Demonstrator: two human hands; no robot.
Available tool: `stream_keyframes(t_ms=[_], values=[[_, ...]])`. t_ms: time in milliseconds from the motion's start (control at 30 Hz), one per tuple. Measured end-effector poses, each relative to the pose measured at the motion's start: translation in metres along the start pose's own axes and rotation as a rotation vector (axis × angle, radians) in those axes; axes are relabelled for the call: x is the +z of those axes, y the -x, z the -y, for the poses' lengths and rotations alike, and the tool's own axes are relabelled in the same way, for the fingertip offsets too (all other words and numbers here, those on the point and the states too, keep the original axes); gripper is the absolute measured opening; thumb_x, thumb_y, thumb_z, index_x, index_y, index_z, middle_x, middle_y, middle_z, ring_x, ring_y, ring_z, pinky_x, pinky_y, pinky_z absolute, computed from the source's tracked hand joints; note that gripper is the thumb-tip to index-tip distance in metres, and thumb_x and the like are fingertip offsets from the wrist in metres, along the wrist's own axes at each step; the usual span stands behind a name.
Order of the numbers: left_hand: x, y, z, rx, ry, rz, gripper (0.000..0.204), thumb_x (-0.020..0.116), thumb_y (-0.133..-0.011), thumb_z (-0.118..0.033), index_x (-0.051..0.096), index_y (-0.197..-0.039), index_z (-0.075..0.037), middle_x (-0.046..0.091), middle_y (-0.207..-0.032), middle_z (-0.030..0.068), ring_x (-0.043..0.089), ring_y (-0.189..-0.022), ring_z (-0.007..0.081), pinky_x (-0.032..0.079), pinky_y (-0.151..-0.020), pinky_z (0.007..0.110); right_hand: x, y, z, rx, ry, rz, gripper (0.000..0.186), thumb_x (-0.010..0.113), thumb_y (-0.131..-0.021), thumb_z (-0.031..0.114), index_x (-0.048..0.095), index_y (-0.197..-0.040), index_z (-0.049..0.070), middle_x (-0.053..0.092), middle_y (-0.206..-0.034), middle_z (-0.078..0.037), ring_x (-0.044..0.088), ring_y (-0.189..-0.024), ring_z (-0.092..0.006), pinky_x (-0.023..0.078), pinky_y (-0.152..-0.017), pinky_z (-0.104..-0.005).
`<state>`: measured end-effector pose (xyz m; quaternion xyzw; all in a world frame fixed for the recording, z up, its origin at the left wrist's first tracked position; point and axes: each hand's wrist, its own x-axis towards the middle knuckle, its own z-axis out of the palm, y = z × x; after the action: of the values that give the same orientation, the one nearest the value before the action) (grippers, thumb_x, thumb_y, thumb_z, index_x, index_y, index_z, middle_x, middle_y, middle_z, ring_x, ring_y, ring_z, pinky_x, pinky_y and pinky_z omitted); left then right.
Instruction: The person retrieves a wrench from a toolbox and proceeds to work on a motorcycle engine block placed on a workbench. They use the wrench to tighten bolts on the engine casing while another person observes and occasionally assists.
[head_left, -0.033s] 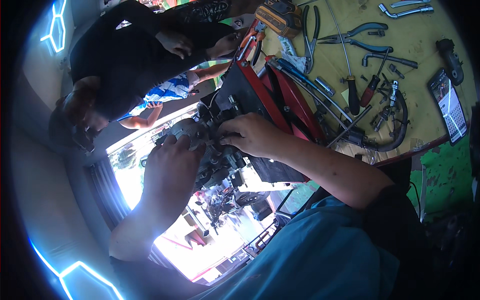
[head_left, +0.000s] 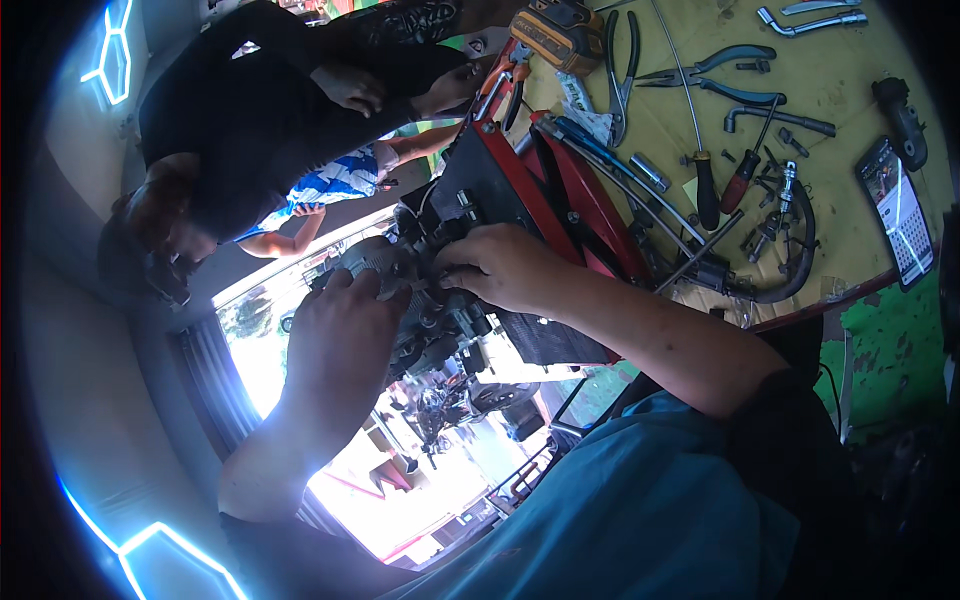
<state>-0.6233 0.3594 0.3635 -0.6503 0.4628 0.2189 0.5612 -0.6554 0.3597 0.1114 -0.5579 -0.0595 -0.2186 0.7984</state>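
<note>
A dark grey metal engine point(head_left: 430, 325) with fins and bolt heads rests on a red and black stand point(head_left: 575, 215). My left hand point(head_left: 345, 325) is on its near left side, fingers curled and closed against a small grey part at the engine's upper face. From the right, my right hand point(head_left: 500, 268) reaches in with thumb and forefinger pinched close to the same spot. Whatever sits between those fingertips is too small and shaded to make out. The two hands are a short gap apart.
On the yellow-topped bench at right lie pliers point(head_left: 715, 75), a red-handled screwdriver point(head_left: 740, 180), socket wrenches point(head_left: 780, 120), a black hose point(head_left: 800, 245) and a phone point(head_left: 895, 212). A battery pack point(head_left: 558, 35) sits at the far edge. A person in black point(head_left: 260, 100) leans in from the left.
</note>
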Motion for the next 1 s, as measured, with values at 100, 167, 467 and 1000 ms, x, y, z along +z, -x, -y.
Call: stream_keyframes(t_ms=[100,167,467,1000], values=[[0.001,0.000,0.001,-0.012,-0.002,0.017,0.030,0.063,-0.097,-0.008,0.074,-0.125,-0.013,0.065,-0.099,0.0092,0.066,-0.100,0.0246,0.058,-0.078,0.037,0.002,0.000,0.002,0.064,-0.007,0.055,0.016,0.072,-0.095,0.018,0.075,-0.104,0.005,0.075,-0.093,-0.018,0.073,-0.088,-0.0391,0.056,-0.079,-0.0472],[0.002,0.000,0.000,-0.021,-0.005,0.019,0.032,0.063,-0.097,-0.008,0.073,-0.127,-0.014,0.065,-0.100,0.0098,0.066,-0.101,0.0250,0.058,-0.079,0.038,0.002,0.000,0.003,0.069,-0.024,0.077,0.015,0.070,-0.096,0.017,0.074,-0.105,0.005,0.074,-0.092,-0.019,0.073,-0.088,-0.0395,0.056,-0.079,-0.0483],[0.004,0.006,-0.006,-0.051,0.014,0.059,0.037,0.062,-0.096,-0.005,0.069,-0.132,-0.012,0.064,-0.104,0.0129,0.066,-0.102,0.0262,0.060,-0.077,0.037,0.011,0.000,0.007,0.117,0.073,0.163,0.015,0.065,-0.099,0.014,0.065,-0.110,0.003,0.073,-0.096,-0.021,0.073,-0.089,-0.0397,0.057,-0.080,-0.0490],[0.014,0.016,-0.036,-0.072,-0.019,-0.081,0.022,0.061,-0.095,-0.009,0.072,-0.112,0.000,0.060,-0.093,0.0093,0.063,-0.091,0.0233,0.055,-0.065,0.035,0.015,0.001,0.001,0.081,0.072,0.129,0.015,0.064,-0.100,0.014,0.065,-0.109,0.002,0.073,-0.094,-0.022,0.073,-0.088,-0.0404,0.057,-0.079,-0.0498]])
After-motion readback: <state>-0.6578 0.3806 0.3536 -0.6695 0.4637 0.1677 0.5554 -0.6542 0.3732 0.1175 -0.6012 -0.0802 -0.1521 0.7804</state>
